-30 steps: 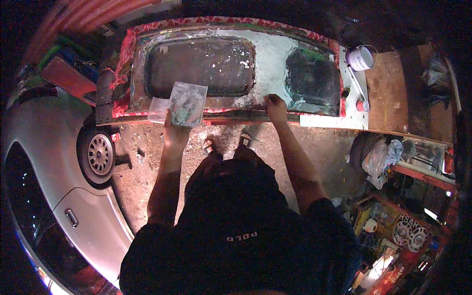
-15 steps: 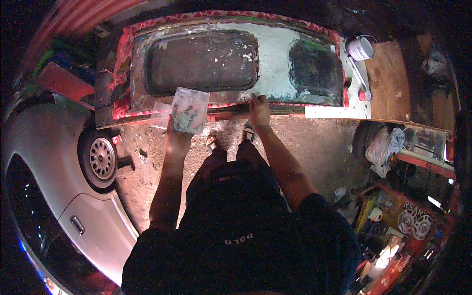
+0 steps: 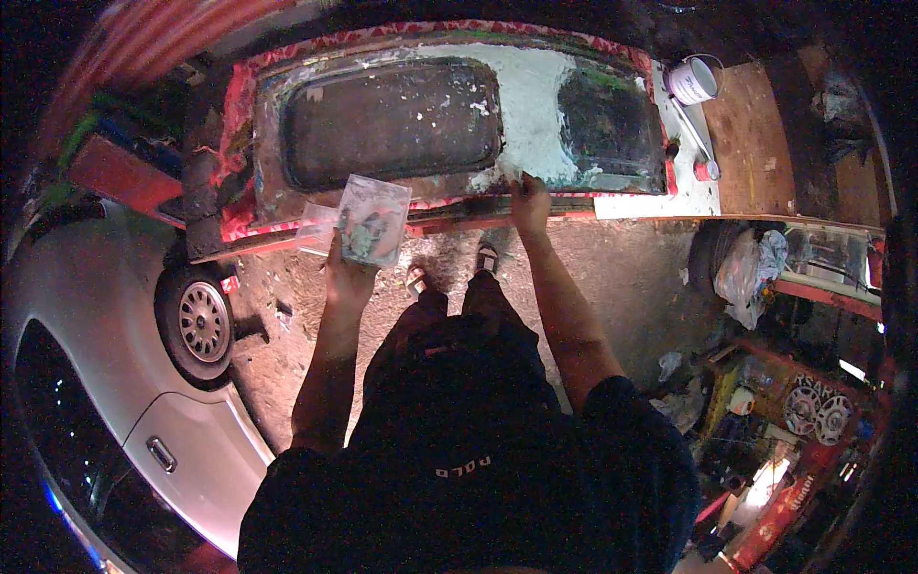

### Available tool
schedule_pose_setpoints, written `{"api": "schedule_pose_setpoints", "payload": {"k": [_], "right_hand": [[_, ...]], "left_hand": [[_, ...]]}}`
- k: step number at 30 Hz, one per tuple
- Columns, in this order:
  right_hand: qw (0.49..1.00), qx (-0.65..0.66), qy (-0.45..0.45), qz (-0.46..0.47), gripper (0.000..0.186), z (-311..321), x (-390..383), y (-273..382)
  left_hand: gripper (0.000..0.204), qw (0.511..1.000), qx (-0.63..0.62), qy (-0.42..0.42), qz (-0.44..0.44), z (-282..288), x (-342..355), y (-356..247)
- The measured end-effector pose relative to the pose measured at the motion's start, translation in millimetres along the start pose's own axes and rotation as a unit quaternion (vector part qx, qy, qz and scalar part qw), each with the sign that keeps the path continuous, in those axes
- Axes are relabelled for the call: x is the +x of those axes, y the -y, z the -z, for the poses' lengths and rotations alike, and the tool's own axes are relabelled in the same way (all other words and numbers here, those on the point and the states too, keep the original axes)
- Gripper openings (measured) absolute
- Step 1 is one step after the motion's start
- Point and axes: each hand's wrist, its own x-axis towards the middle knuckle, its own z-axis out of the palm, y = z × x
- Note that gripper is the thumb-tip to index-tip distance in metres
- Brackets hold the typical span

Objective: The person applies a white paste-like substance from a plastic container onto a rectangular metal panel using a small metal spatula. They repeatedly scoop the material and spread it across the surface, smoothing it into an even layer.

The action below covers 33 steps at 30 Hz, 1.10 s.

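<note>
My left hand (image 3: 346, 273) grips an opened clear plastic case (image 3: 376, 218), with grey-white paste smeared over its face. Against the near edge of a vehicle panel (image 3: 273, 182) is my right hand (image 3: 529, 208), its fingers closed. Whatever they pinch is too small and dark to make out. The panel lies flat, with two dark recessed areas. Pale filler (image 3: 531, 100) covers the strip between them and reaches down toward my right fingertips. The case is held just off the panel's near left edge.
Red-patterned sheeting (image 3: 234, 143) borders the panel. A white bucket (image 3: 692, 82) and a small red-and-white can (image 3: 707, 171) stand to its right. A silver car (image 3: 143, 335) is close on my left. Bags (image 3: 741, 287) and a cluttered shelf (image 3: 775, 430) lie on the right.
My right hand has shifted right along the panel's near edge. My left hand still holds the case, at nearly the same spot. The whole view has tilted slightly.
</note>
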Motion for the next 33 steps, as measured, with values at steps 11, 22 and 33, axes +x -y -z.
{"api": "schedule_pose_setpoints", "payload": {"k": [11,22,33], "right_hand": [[0.999,-0.022,0.034,-0.002,0.026,-2,8,4],[0.987,-0.136,0.081,0.017,0.022,-35,-7,21],[0.996,-0.067,0.061,0.024,0.018,-47,-16,23]], "left_hand": [[0.055,1.000,-0.011,-0.004,0.016,-7,-1,-3],[0.054,1.000,0.006,0.001,0.015,2,0,-2],[0.051,0.998,-0.012,-0.034,0.052,-10,7,-1]]}}
